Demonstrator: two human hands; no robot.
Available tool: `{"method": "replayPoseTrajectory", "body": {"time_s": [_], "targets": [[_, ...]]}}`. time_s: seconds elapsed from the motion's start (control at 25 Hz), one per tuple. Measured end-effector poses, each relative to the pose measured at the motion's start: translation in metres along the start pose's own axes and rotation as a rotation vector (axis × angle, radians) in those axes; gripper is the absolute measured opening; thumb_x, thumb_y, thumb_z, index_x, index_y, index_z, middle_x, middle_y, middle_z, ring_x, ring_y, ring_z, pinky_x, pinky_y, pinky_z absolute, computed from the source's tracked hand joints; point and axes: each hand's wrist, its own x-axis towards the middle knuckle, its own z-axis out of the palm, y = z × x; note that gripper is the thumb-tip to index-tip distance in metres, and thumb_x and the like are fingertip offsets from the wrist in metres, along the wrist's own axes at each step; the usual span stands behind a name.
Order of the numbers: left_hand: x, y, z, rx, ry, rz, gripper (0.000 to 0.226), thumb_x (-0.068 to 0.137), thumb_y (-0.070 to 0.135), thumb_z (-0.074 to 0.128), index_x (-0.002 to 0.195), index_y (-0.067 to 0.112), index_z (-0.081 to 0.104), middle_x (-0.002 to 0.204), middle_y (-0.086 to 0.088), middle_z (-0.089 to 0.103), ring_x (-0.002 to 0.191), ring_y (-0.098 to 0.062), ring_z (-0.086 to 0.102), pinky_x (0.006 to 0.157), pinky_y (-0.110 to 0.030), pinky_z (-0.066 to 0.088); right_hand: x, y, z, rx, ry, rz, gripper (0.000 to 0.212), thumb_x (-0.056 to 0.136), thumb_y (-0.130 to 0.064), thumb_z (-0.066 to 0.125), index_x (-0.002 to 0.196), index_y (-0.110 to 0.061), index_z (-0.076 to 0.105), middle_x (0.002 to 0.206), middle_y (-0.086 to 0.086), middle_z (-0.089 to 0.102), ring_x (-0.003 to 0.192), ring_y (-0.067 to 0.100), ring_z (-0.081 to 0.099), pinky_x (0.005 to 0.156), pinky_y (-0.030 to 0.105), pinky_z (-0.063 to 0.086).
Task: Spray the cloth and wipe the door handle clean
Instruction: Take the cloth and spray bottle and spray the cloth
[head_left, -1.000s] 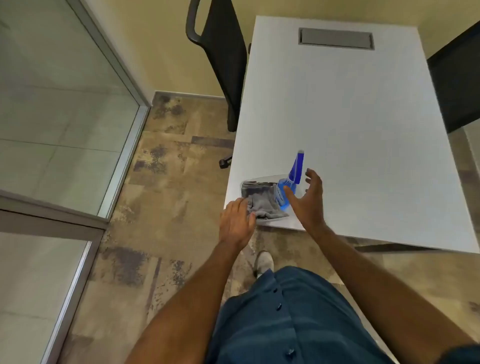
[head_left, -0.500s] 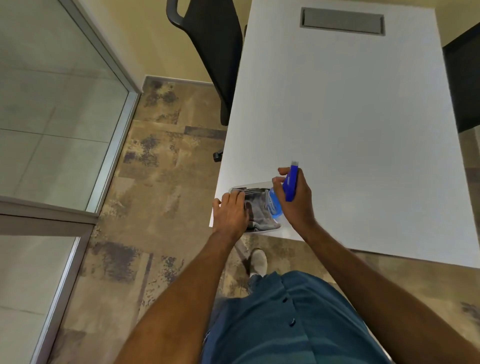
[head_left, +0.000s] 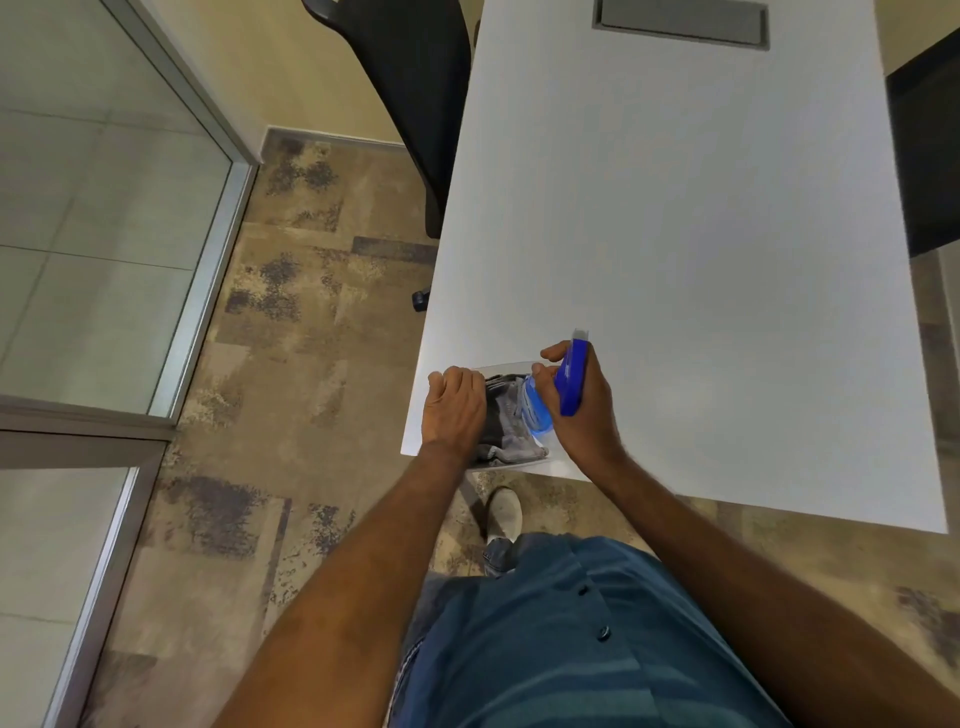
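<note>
The right hand (head_left: 582, 410) has its fingers (head_left: 551, 356) curled round the blue-headed clear plastic spray bottle (head_left: 563, 387), gripping it at the near corner of the white bench (head_left: 675, 234). The left hand (head_left: 453, 408), fingers bent, presses down on the crumpled grey cloth (head_left: 511, 441), probably to steady it for spraying. The door handle is out of view.

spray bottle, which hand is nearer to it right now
Right. The right hand is wrapped around the spray bottle, gripping it. The left hand is off to the bottle's left, resting on the grey cloth.
</note>
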Motion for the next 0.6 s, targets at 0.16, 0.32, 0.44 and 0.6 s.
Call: {"method": "replayPoseTrajectory", "body": {"time_s": [0.16,0.32,0.44,0.6], "targets": [[0.004,0.004,-0.007,0.060,-0.067,-0.048,0.027,0.101,0.022,0.063,0.126,0.014,0.058,0.128,-0.009,0.055,0.123,-0.026,0.047,0.112,-0.043,0.035,-0.001,0.001,-0.004,0.002,-0.014,0.009,0.021,0.100,-0.012,0.065,0.111,-0.023,0.051,0.109,-0.010,0.063,0.100,0.020,0.071,0.083,0.024,0.061],[-0.001,0.002,-0.009,-0.172,0.018,-0.146,0.028,0.097,0.025,0.064,0.123,0.016,0.065,0.129,-0.008,0.056,0.124,-0.028,0.049,0.106,-0.042,0.038,-0.001,-0.001,-0.011,0.063,0.024,-0.002,0.018,0.100,-0.010,0.064,0.111,-0.020,0.053,0.112,-0.006,0.064,0.091,0.004,0.069,0.078,0.015,0.057],[-0.010,-0.005,-0.018,-0.525,0.098,-0.305,0.030,0.095,0.029,0.069,0.120,0.015,0.072,0.130,-0.009,0.057,0.121,-0.029,0.051,0.100,-0.041,0.043,-0.001,-0.009,-0.019,0.092,0.056,-0.001,0.014,0.101,-0.013,0.063,0.112,-0.011,0.054,0.113,-0.003,0.065,0.097,0.017,0.071,0.080,0.017,0.058],[-0.025,-0.016,-0.034,-1.138,0.083,-0.426,0.011,0.090,0.017,0.071,0.101,0.014,0.072,0.106,-0.007,0.069,0.104,-0.032,0.064,0.088,-0.042,0.056,-0.006,-0.032,-0.034,0.088,0.041,-0.050,0.009,0.103,-0.016,0.061,0.105,-0.010,0.056,0.114,-0.008,0.067,0.093,0.007,0.075,0.078,0.016,0.057]]}}
